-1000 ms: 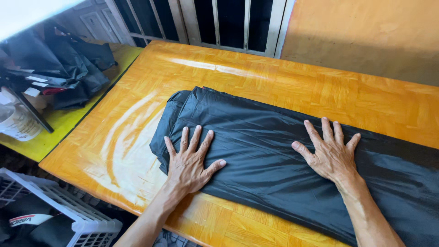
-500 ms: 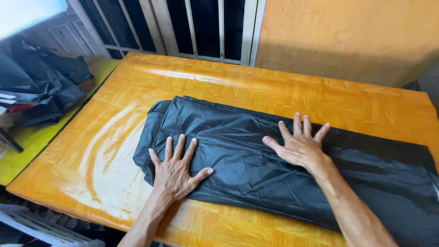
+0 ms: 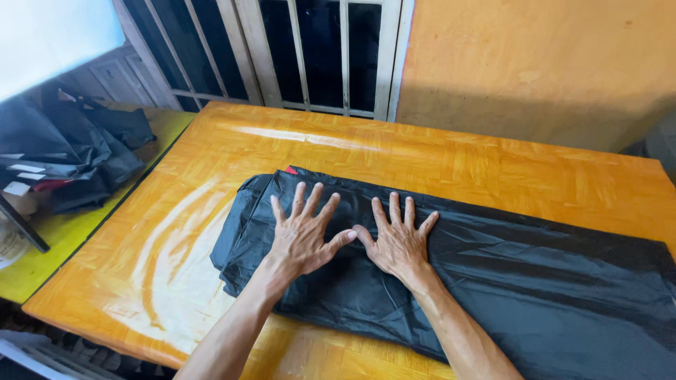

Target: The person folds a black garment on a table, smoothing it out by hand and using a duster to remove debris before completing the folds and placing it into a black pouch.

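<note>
— See that? The right hand (image 3: 400,241) has slid in from the right; a second ago the two were well apart.

— Now its thumb nearly touches the left hand (image 3: 304,236). Both lie flat, fingers spread, pressing the black folded garment (image 3: 535,295), gripping nothing.

— It sprawls from centre to lower right on the orange wooden table (image 3: 493,169). Looks like smoothing toward the left end.

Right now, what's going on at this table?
A person presses both bare hands flat, fingers spread, on a folded black garment lying on an orange wooden table. The left hand and right hand sit side by side near the garment's left end, thumbs almost touching. More dark fabric is piled on a yellow surface to the left.
</note>
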